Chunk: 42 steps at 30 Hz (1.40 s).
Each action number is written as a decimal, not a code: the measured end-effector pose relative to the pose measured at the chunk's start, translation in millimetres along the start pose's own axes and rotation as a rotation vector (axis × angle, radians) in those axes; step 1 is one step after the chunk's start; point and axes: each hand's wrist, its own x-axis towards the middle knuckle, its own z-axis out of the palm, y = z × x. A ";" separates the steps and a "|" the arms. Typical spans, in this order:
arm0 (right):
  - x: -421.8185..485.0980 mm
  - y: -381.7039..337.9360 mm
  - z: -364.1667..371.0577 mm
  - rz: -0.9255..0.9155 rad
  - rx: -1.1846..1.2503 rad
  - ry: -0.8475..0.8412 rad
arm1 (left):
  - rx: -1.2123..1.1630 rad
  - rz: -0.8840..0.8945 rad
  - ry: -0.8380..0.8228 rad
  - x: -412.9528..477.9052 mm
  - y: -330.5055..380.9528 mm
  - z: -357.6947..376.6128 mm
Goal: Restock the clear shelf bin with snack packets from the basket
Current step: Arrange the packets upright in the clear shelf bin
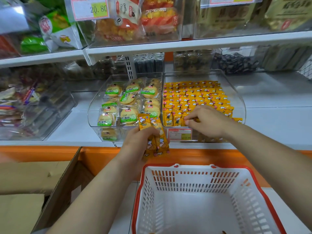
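- Shop shelving is filling the view; a white shelf is running across the middle, with an orange base strip lying under it.
- Clear bin is sitting at 1 o'clock on that shelf, holding tight rows of yellow packets.
- Price tag is hanging on the bin's front wall.
- Cookie bin is standing just left of it, touching it side to side, and holding round biscuits with green labels.
- Left hand is gripping a bunch of snack packets, fingers curled round them, at centre frame; the packets are overlapping the cookie bin's front right corner.
- Right hand is reaching over the clear bin's front edge, thumb and forefinger pinching a front packet, mostly hidden; the hand is covering part of the front row.
- Basket, white with a red rim, is sitting at 6 o'clock below both arms.
- Cardboard box, flap open, is standing at 8 o'clock.
- Blurred bin of mixed wrappers is sitting at 9 o'clock.
- Upper shelf at 12 o'clock is carrying more clear bins; a price label is reading 20.80.
- Dark snack bins are lining the back at 1 o'clock.
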 end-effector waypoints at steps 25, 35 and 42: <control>-25.4 -52.6 -10.4 0.051 1.160 -0.013 | 0.065 0.150 -0.101 -2.1 -7.8 2.1; -27.5 -47.7 4.6 0.108 1.137 0.029 | 0.066 0.291 -0.027 -4.4 -4.2 3.4; -25.6 -52.7 -2.0 0.060 1.052 0.018 | 0.180 0.310 0.091 -1.8 -8.1 -1.6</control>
